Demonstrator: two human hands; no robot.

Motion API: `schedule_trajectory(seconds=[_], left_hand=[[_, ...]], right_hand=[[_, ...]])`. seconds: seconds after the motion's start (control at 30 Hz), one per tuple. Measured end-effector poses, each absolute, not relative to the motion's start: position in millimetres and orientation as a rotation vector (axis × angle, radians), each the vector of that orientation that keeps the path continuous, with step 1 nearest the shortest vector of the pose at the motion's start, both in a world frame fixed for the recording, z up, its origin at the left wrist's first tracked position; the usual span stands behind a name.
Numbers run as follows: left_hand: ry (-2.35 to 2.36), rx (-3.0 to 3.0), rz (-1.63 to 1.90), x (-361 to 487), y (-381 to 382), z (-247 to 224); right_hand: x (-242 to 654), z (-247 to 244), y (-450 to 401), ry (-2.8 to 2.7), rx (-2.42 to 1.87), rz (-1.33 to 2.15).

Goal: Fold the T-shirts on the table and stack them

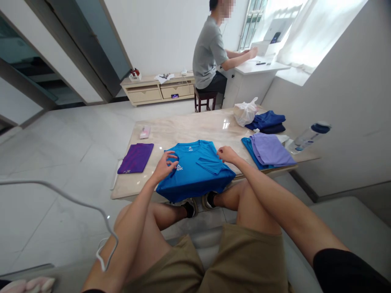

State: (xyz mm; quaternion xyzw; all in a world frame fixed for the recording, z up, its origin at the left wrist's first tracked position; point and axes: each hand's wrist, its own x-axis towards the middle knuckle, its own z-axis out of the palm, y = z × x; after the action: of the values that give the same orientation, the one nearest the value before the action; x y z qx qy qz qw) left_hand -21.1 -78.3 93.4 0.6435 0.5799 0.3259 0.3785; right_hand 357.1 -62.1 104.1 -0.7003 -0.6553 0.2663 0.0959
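Observation:
A blue T-shirt (192, 173) lies spread on the table in front of me, its collar away from me and its lower part hanging over the near edge. One sleeve is folded inward over its right side. My left hand (164, 166) is over the shirt's left side near a white logo, fingers curved and apart. At the right edge of the shirt, my right hand (228, 155) has its fingers pinched together on the fabric. A folded purple garment (136, 158) lies to the left, and a folded lavender garment (270, 149) rests on a blue one to the right.
The marble-look table (180, 126) also carries a pink-and-white packet (145, 132), a white plastic bag (245, 112), dark blue clothes (267, 121) and a clear bottle (309, 137). A white cable (70, 197) crosses at left. Beyond, a person (208, 51) sits at a white desk (259, 68).

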Motion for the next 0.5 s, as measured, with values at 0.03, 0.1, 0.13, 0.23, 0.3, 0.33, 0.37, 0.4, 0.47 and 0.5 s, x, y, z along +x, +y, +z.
schedule_trajectory(seconds=[0.03,0.1,0.13,0.23,0.3,0.33,0.37,0.4,0.47,0.5], left_hand=[[1.389,1.749,0.761,-16,-80,92],[1.364,1.909,0.665,-11,-81,87],[1.403,1.974,0.625,-11,-82,83],[1.438,2.171,0.442,-20,-85,68],[1.408,2.290,0.313,-25,-88,58],[1.402,2.334,0.261,-27,-90,54],[1.405,2.364,0.216,-28,-91,51],[1.410,2.382,0.180,-27,-93,48],[1.407,2.392,0.144,-24,-94,43],[1.399,2.392,0.138,-21,-95,42]], right_hand=[[359,104,-63,-1.936,-2.079,0.793],[361,103,-63,-1.931,-2.085,0.800],[362,103,-64,-1.934,-2.084,0.803],[362,104,-64,-1.956,-2.058,0.816],[360,106,-63,-1.974,-2.038,0.830],[357,107,-63,-1.983,-2.032,0.834],[355,108,-62,-1.993,-2.026,0.837],[352,108,-62,-2.005,-2.021,0.836],[347,109,-61,-2.041,-2.008,0.822],[344,110,-61,-2.067,-1.996,0.813]])
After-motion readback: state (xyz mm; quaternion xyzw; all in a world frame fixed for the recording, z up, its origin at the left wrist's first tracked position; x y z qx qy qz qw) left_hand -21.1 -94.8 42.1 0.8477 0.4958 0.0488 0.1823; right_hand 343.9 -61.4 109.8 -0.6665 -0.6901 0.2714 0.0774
